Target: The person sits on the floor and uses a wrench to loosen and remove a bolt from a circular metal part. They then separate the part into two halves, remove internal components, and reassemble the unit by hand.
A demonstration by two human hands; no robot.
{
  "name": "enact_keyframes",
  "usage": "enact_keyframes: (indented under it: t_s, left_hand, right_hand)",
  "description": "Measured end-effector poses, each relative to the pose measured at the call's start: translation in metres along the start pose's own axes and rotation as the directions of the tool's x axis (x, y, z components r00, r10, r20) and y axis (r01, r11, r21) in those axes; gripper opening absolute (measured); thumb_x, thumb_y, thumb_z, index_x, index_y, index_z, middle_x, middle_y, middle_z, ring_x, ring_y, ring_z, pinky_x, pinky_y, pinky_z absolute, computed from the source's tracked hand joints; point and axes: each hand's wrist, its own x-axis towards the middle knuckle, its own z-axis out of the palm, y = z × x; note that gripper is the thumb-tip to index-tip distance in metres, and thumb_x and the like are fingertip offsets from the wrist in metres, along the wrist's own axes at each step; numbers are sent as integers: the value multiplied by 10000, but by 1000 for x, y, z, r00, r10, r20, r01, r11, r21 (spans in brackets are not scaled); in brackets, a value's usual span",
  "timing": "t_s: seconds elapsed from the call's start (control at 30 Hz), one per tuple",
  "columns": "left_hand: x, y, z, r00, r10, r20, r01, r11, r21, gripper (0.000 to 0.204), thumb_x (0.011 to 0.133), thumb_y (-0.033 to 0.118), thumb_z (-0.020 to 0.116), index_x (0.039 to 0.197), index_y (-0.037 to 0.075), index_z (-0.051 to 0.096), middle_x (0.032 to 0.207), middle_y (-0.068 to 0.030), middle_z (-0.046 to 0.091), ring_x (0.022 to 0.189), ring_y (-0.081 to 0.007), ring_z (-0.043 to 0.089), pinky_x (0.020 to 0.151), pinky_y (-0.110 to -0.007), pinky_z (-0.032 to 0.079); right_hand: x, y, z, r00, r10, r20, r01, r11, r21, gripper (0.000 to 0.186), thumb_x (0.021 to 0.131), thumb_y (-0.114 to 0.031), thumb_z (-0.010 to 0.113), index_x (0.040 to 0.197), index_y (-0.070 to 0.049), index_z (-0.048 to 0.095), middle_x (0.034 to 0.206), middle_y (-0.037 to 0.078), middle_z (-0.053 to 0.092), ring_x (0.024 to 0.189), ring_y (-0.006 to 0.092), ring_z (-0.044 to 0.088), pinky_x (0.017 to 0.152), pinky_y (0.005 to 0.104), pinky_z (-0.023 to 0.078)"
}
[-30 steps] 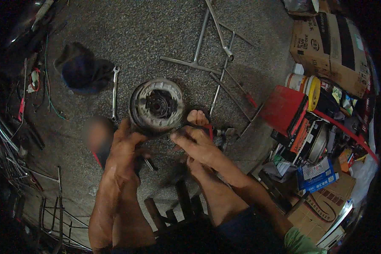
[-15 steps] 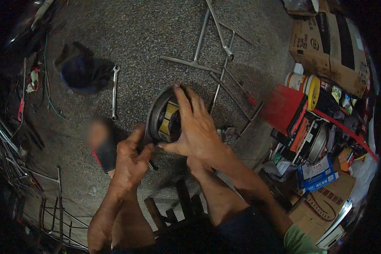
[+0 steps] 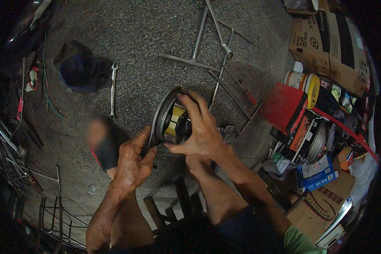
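Note:
Both my hands hold a round, drum-like metal part (image 3: 158, 116) with a grey rim and yellow segments inside; its exact kind I cannot tell. My left hand (image 3: 135, 158) pinches the lower left edge of the rim between thumb and fingers. My right hand (image 3: 205, 131) curls round the other side, fingers over the top and thumb below, hiding part of the inside. The part is tilted and held above the pebbled floor (image 3: 139, 34), between my knees.
A combination wrench (image 3: 113, 91) lies to the left beside a dark cloth (image 3: 82, 70). Ahead are T-handle wrenches (image 3: 194, 62) and a red-handled screwdriver (image 3: 250, 98). Cardboard boxes (image 3: 311, 38) and a red box (image 3: 281, 106) crowd the right side; metal rods (image 3: 12, 173) lie at the left.
The round part has turned and shifted slightly right, showing more of its outer rim. My right hand has moved a little right with it, and my left hand has shifted slightly.

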Motion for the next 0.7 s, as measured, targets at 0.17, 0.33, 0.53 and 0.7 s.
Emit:
enact_keyframes:
  t_s: [0.17, 0.33, 0.53, 0.7]
  left_hand:
    - [3, 6, -2, 999, 6, 41, -8, 999, 54, 456, 816, -53, 551, 1267, -73, 495, 993, -179, 660, 894, -171, 633, 762, -272, 487]
    - [1, -1, -8, 960, -270, -79, 233, 919, -318, 394, 821, -36, 573, 1215, -19, 553, 1028, -127, 664, 868, -177, 644, 719, -292, 519]
    - [4, -22, -31, 882, -460, 102, 381, 570, -728, 331, 840, 33, 583, 1166, -17, 548, 1106, -167, 637, 888, -276, 667, 675, -325, 548]
    - [3, -30, -36, 851, -462, 250, 344, 129, -930, 383, 865, 33, 530, 1243, -10, 487, 1137, -177, 622, 942, -312, 646, 648, -311, 533]
  right_hand:
    - [3, 0, -2, 999, 21, 38, -22, 1000, 22, 1072, 456, -240, 897, 1364, -21, 369, 1335, 242, 386, 1225, 431, 443, 998, 459, 432]
    - [25, -13, -4, 991, 74, 115, -75, 997, 0, 1075, 517, -290, 883, 1390, -4, 323, 1355, 273, 373, 1255, 435, 413, 1036, 462, 389]
    - [14, -8, -3, 920, 387, -55, -325, 835, 444, 830, 779, -411, 736, 1347, 72, 370, 1308, 317, 447, 1255, 419, 426, 1044, 456, 346]
    - [-27, 27, 29, 760, 581, 290, -648, 651, 396, 368, 946, -273, 548, 1129, 45, 525, 1175, 154, 513, 921, 188, 586, 815, 331, 501]
